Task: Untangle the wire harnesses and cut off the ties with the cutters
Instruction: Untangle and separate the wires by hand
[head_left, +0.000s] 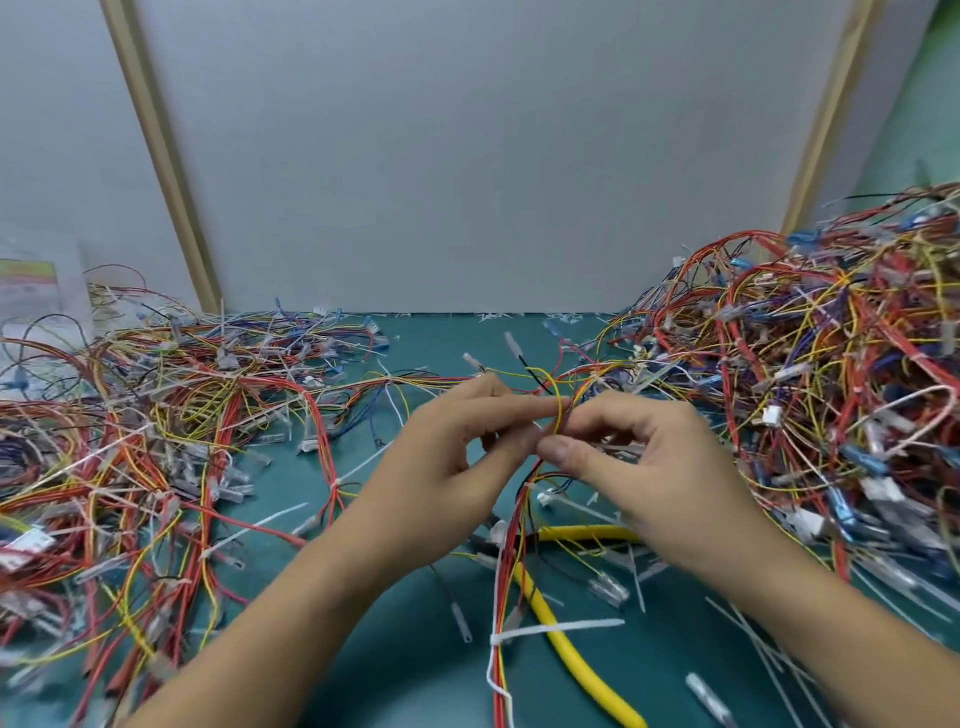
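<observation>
Soft, even light, seemingly from overhead, keeps the green desk (322, 639) bright without glare, and only a faint, diffuse shadow darkens its near edge. The wide lens tilts the wooden posts (156, 156) behind the desk outward (most towards the top). The wires (831, 389) heaped at its left and right ends smear into blur, while its middle is sharper.

Your green table (447, 338) has a flat mess of wires (130, 415) on your left, a tall heap of wires (831, 364) on your right, and near you yellow-handled cutters (569, 647), a red and yellow wire bundle (501, 597) and small cut white ties (753, 636).
</observation>
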